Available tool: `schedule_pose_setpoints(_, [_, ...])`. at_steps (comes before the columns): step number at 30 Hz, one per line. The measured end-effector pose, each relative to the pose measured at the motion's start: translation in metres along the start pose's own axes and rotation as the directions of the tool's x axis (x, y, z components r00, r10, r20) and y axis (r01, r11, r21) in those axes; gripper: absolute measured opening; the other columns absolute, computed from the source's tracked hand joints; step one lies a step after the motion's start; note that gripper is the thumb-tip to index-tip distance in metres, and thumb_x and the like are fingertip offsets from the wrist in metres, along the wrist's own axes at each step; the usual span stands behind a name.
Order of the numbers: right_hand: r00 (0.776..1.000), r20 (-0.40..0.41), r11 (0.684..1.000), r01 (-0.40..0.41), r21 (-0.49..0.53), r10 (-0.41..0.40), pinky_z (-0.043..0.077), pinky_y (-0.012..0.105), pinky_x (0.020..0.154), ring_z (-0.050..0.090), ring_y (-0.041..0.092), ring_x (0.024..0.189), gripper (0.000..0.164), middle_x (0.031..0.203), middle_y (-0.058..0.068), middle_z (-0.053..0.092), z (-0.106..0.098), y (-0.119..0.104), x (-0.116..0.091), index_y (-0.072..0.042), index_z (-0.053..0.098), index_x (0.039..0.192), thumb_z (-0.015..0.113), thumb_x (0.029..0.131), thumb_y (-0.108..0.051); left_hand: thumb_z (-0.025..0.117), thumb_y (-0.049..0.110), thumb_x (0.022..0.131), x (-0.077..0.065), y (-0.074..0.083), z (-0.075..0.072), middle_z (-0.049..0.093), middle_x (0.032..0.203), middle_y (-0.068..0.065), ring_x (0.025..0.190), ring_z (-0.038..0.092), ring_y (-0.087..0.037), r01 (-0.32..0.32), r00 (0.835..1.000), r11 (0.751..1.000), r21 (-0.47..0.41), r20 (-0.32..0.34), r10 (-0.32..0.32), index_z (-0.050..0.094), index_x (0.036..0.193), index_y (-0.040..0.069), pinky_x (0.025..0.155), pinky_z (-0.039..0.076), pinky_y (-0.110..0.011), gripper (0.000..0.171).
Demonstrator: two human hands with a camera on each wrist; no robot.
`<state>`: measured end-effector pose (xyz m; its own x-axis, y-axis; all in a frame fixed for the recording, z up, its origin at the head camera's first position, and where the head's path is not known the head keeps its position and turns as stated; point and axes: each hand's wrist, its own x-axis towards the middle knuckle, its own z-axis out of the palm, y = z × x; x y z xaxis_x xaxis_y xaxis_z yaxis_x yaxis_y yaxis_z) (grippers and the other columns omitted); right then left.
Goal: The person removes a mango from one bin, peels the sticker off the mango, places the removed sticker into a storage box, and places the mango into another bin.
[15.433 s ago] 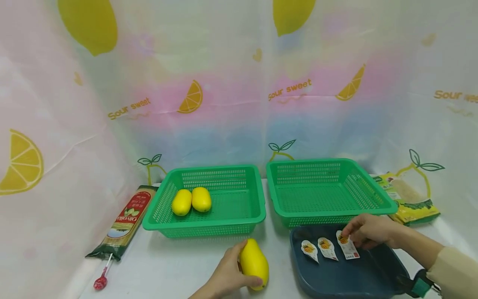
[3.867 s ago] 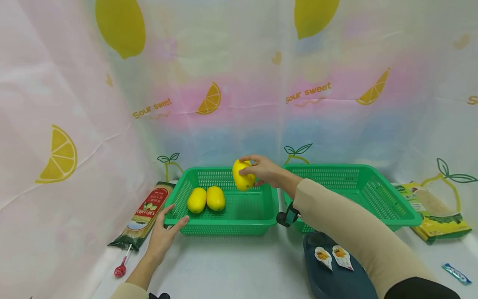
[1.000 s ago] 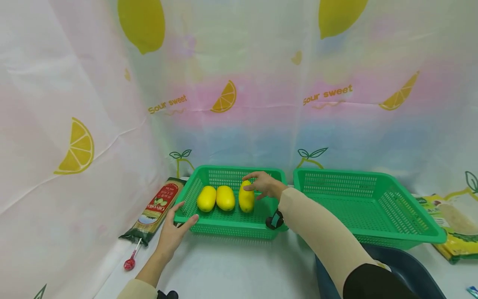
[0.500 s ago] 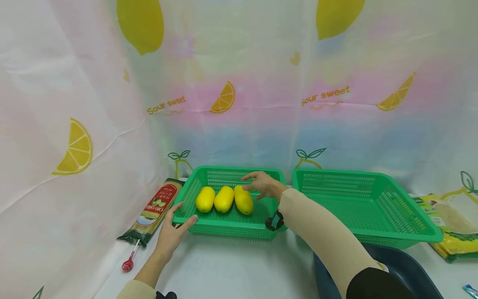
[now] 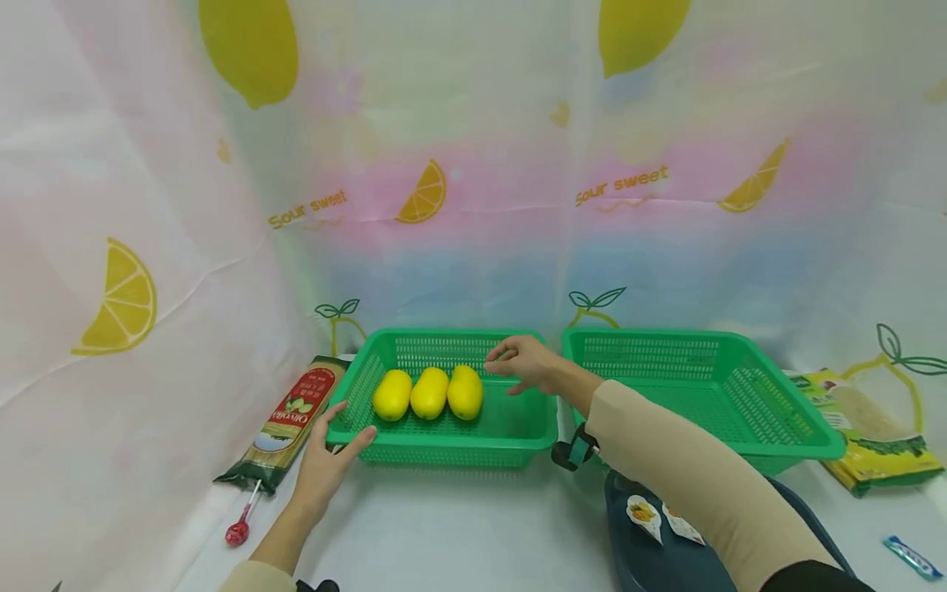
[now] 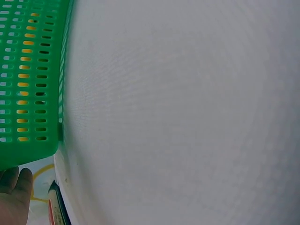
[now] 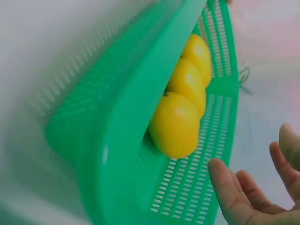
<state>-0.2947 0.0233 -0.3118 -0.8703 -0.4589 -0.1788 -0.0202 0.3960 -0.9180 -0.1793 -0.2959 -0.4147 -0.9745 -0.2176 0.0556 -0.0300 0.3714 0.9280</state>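
Observation:
Three yellow mangoes [image 5: 429, 393] lie side by side in the left green basket [image 5: 451, 452]; the right wrist view shows the same mangoes [image 7: 176, 124] close up. My right hand [image 5: 525, 362] hovers over the basket's right half, just right of the nearest mango, its fingers loosely bent and nothing between them. That right hand [image 7: 258, 197] appears with spread fingers in the right wrist view. At the basket's front left corner my left hand [image 5: 323, 469] rests with thumb and fingers spread along the rim. The left wrist view shows the left hand's fingers [image 6: 22, 187] just beneath that corner.
A second green basket [image 5: 710, 448] stands on the right. In front of it, a dark tray [image 5: 629, 543] with stickers [image 5: 644, 516] is partly under my right sleeve. Packets lie left [image 5: 292, 415] and right [image 5: 873, 436], with a lollipop [image 5: 237, 533] and small blue packet [image 5: 912, 557].
My right hand held the third mango over the basket, then let it go; it tipped left against the others. The hand has drawn slightly right. My left hand moved earlier from table to basket corner.

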Motion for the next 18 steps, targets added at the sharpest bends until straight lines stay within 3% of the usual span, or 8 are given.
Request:
schedule_pose_setpoints(6, [0.997, -0.061, 0.999, 0.04, 0.016, -0.039, 0.059, 0.039, 0.086, 0.059, 0.03, 0.116, 0.019, 0.117, 0.015, 0.058, -0.011, 0.002, -0.031, -0.004, 0.057, 0.103, 0.064, 0.096, -0.02, 0.066, 0.041, 0.093, 0.0, 0.0, 0.0, 0.005, 0.165, -0.02, 0.149, 0.013, -0.045, -0.001, 1.0, 1.0, 0.007, 0.015, 0.0, 0.018, 0.157, 0.017, 0.117, 0.026, -0.06, 0.083])
schedule_pose_setpoints(13, [0.985, -0.111, 0.992, 0.127, -0.029, -0.129, 0.057, 0.043, 0.091, 0.063, 0.024, 0.101, 0.024, 0.099, 0.009, 0.063, -0.035, 0.014, -0.077, 0.0, 0.061, 0.104, 0.061, 0.098, -0.023, 0.066, 0.043, 0.093, 0.001, -0.002, -0.005, 0.003, 0.166, -0.017, 0.15, 0.013, -0.044, 0.011, 1.0, 1.0, 0.006, -0.001, -0.011, 0.015, 0.158, 0.019, 0.117, 0.026, -0.059, 0.086])
schedule_pose_setpoints(18, [0.96, -0.225, 0.985, 0.155, -0.079, -0.169, 0.058, 0.04, 0.083, 0.065, 0.024, 0.088, 0.031, 0.087, 0.007, 0.064, -0.05, 0.031, -0.107, 0.005, 0.062, 0.111, 0.057, 0.1, -0.024, 0.066, 0.042, 0.093, 0.0, -0.003, -0.008, -0.001, 0.166, -0.016, 0.15, 0.012, -0.045, 0.013, 1.0, 1.0, -0.013, -0.013, -0.013, 0.008, 0.159, 0.021, 0.117, 0.023, -0.062, 0.091])
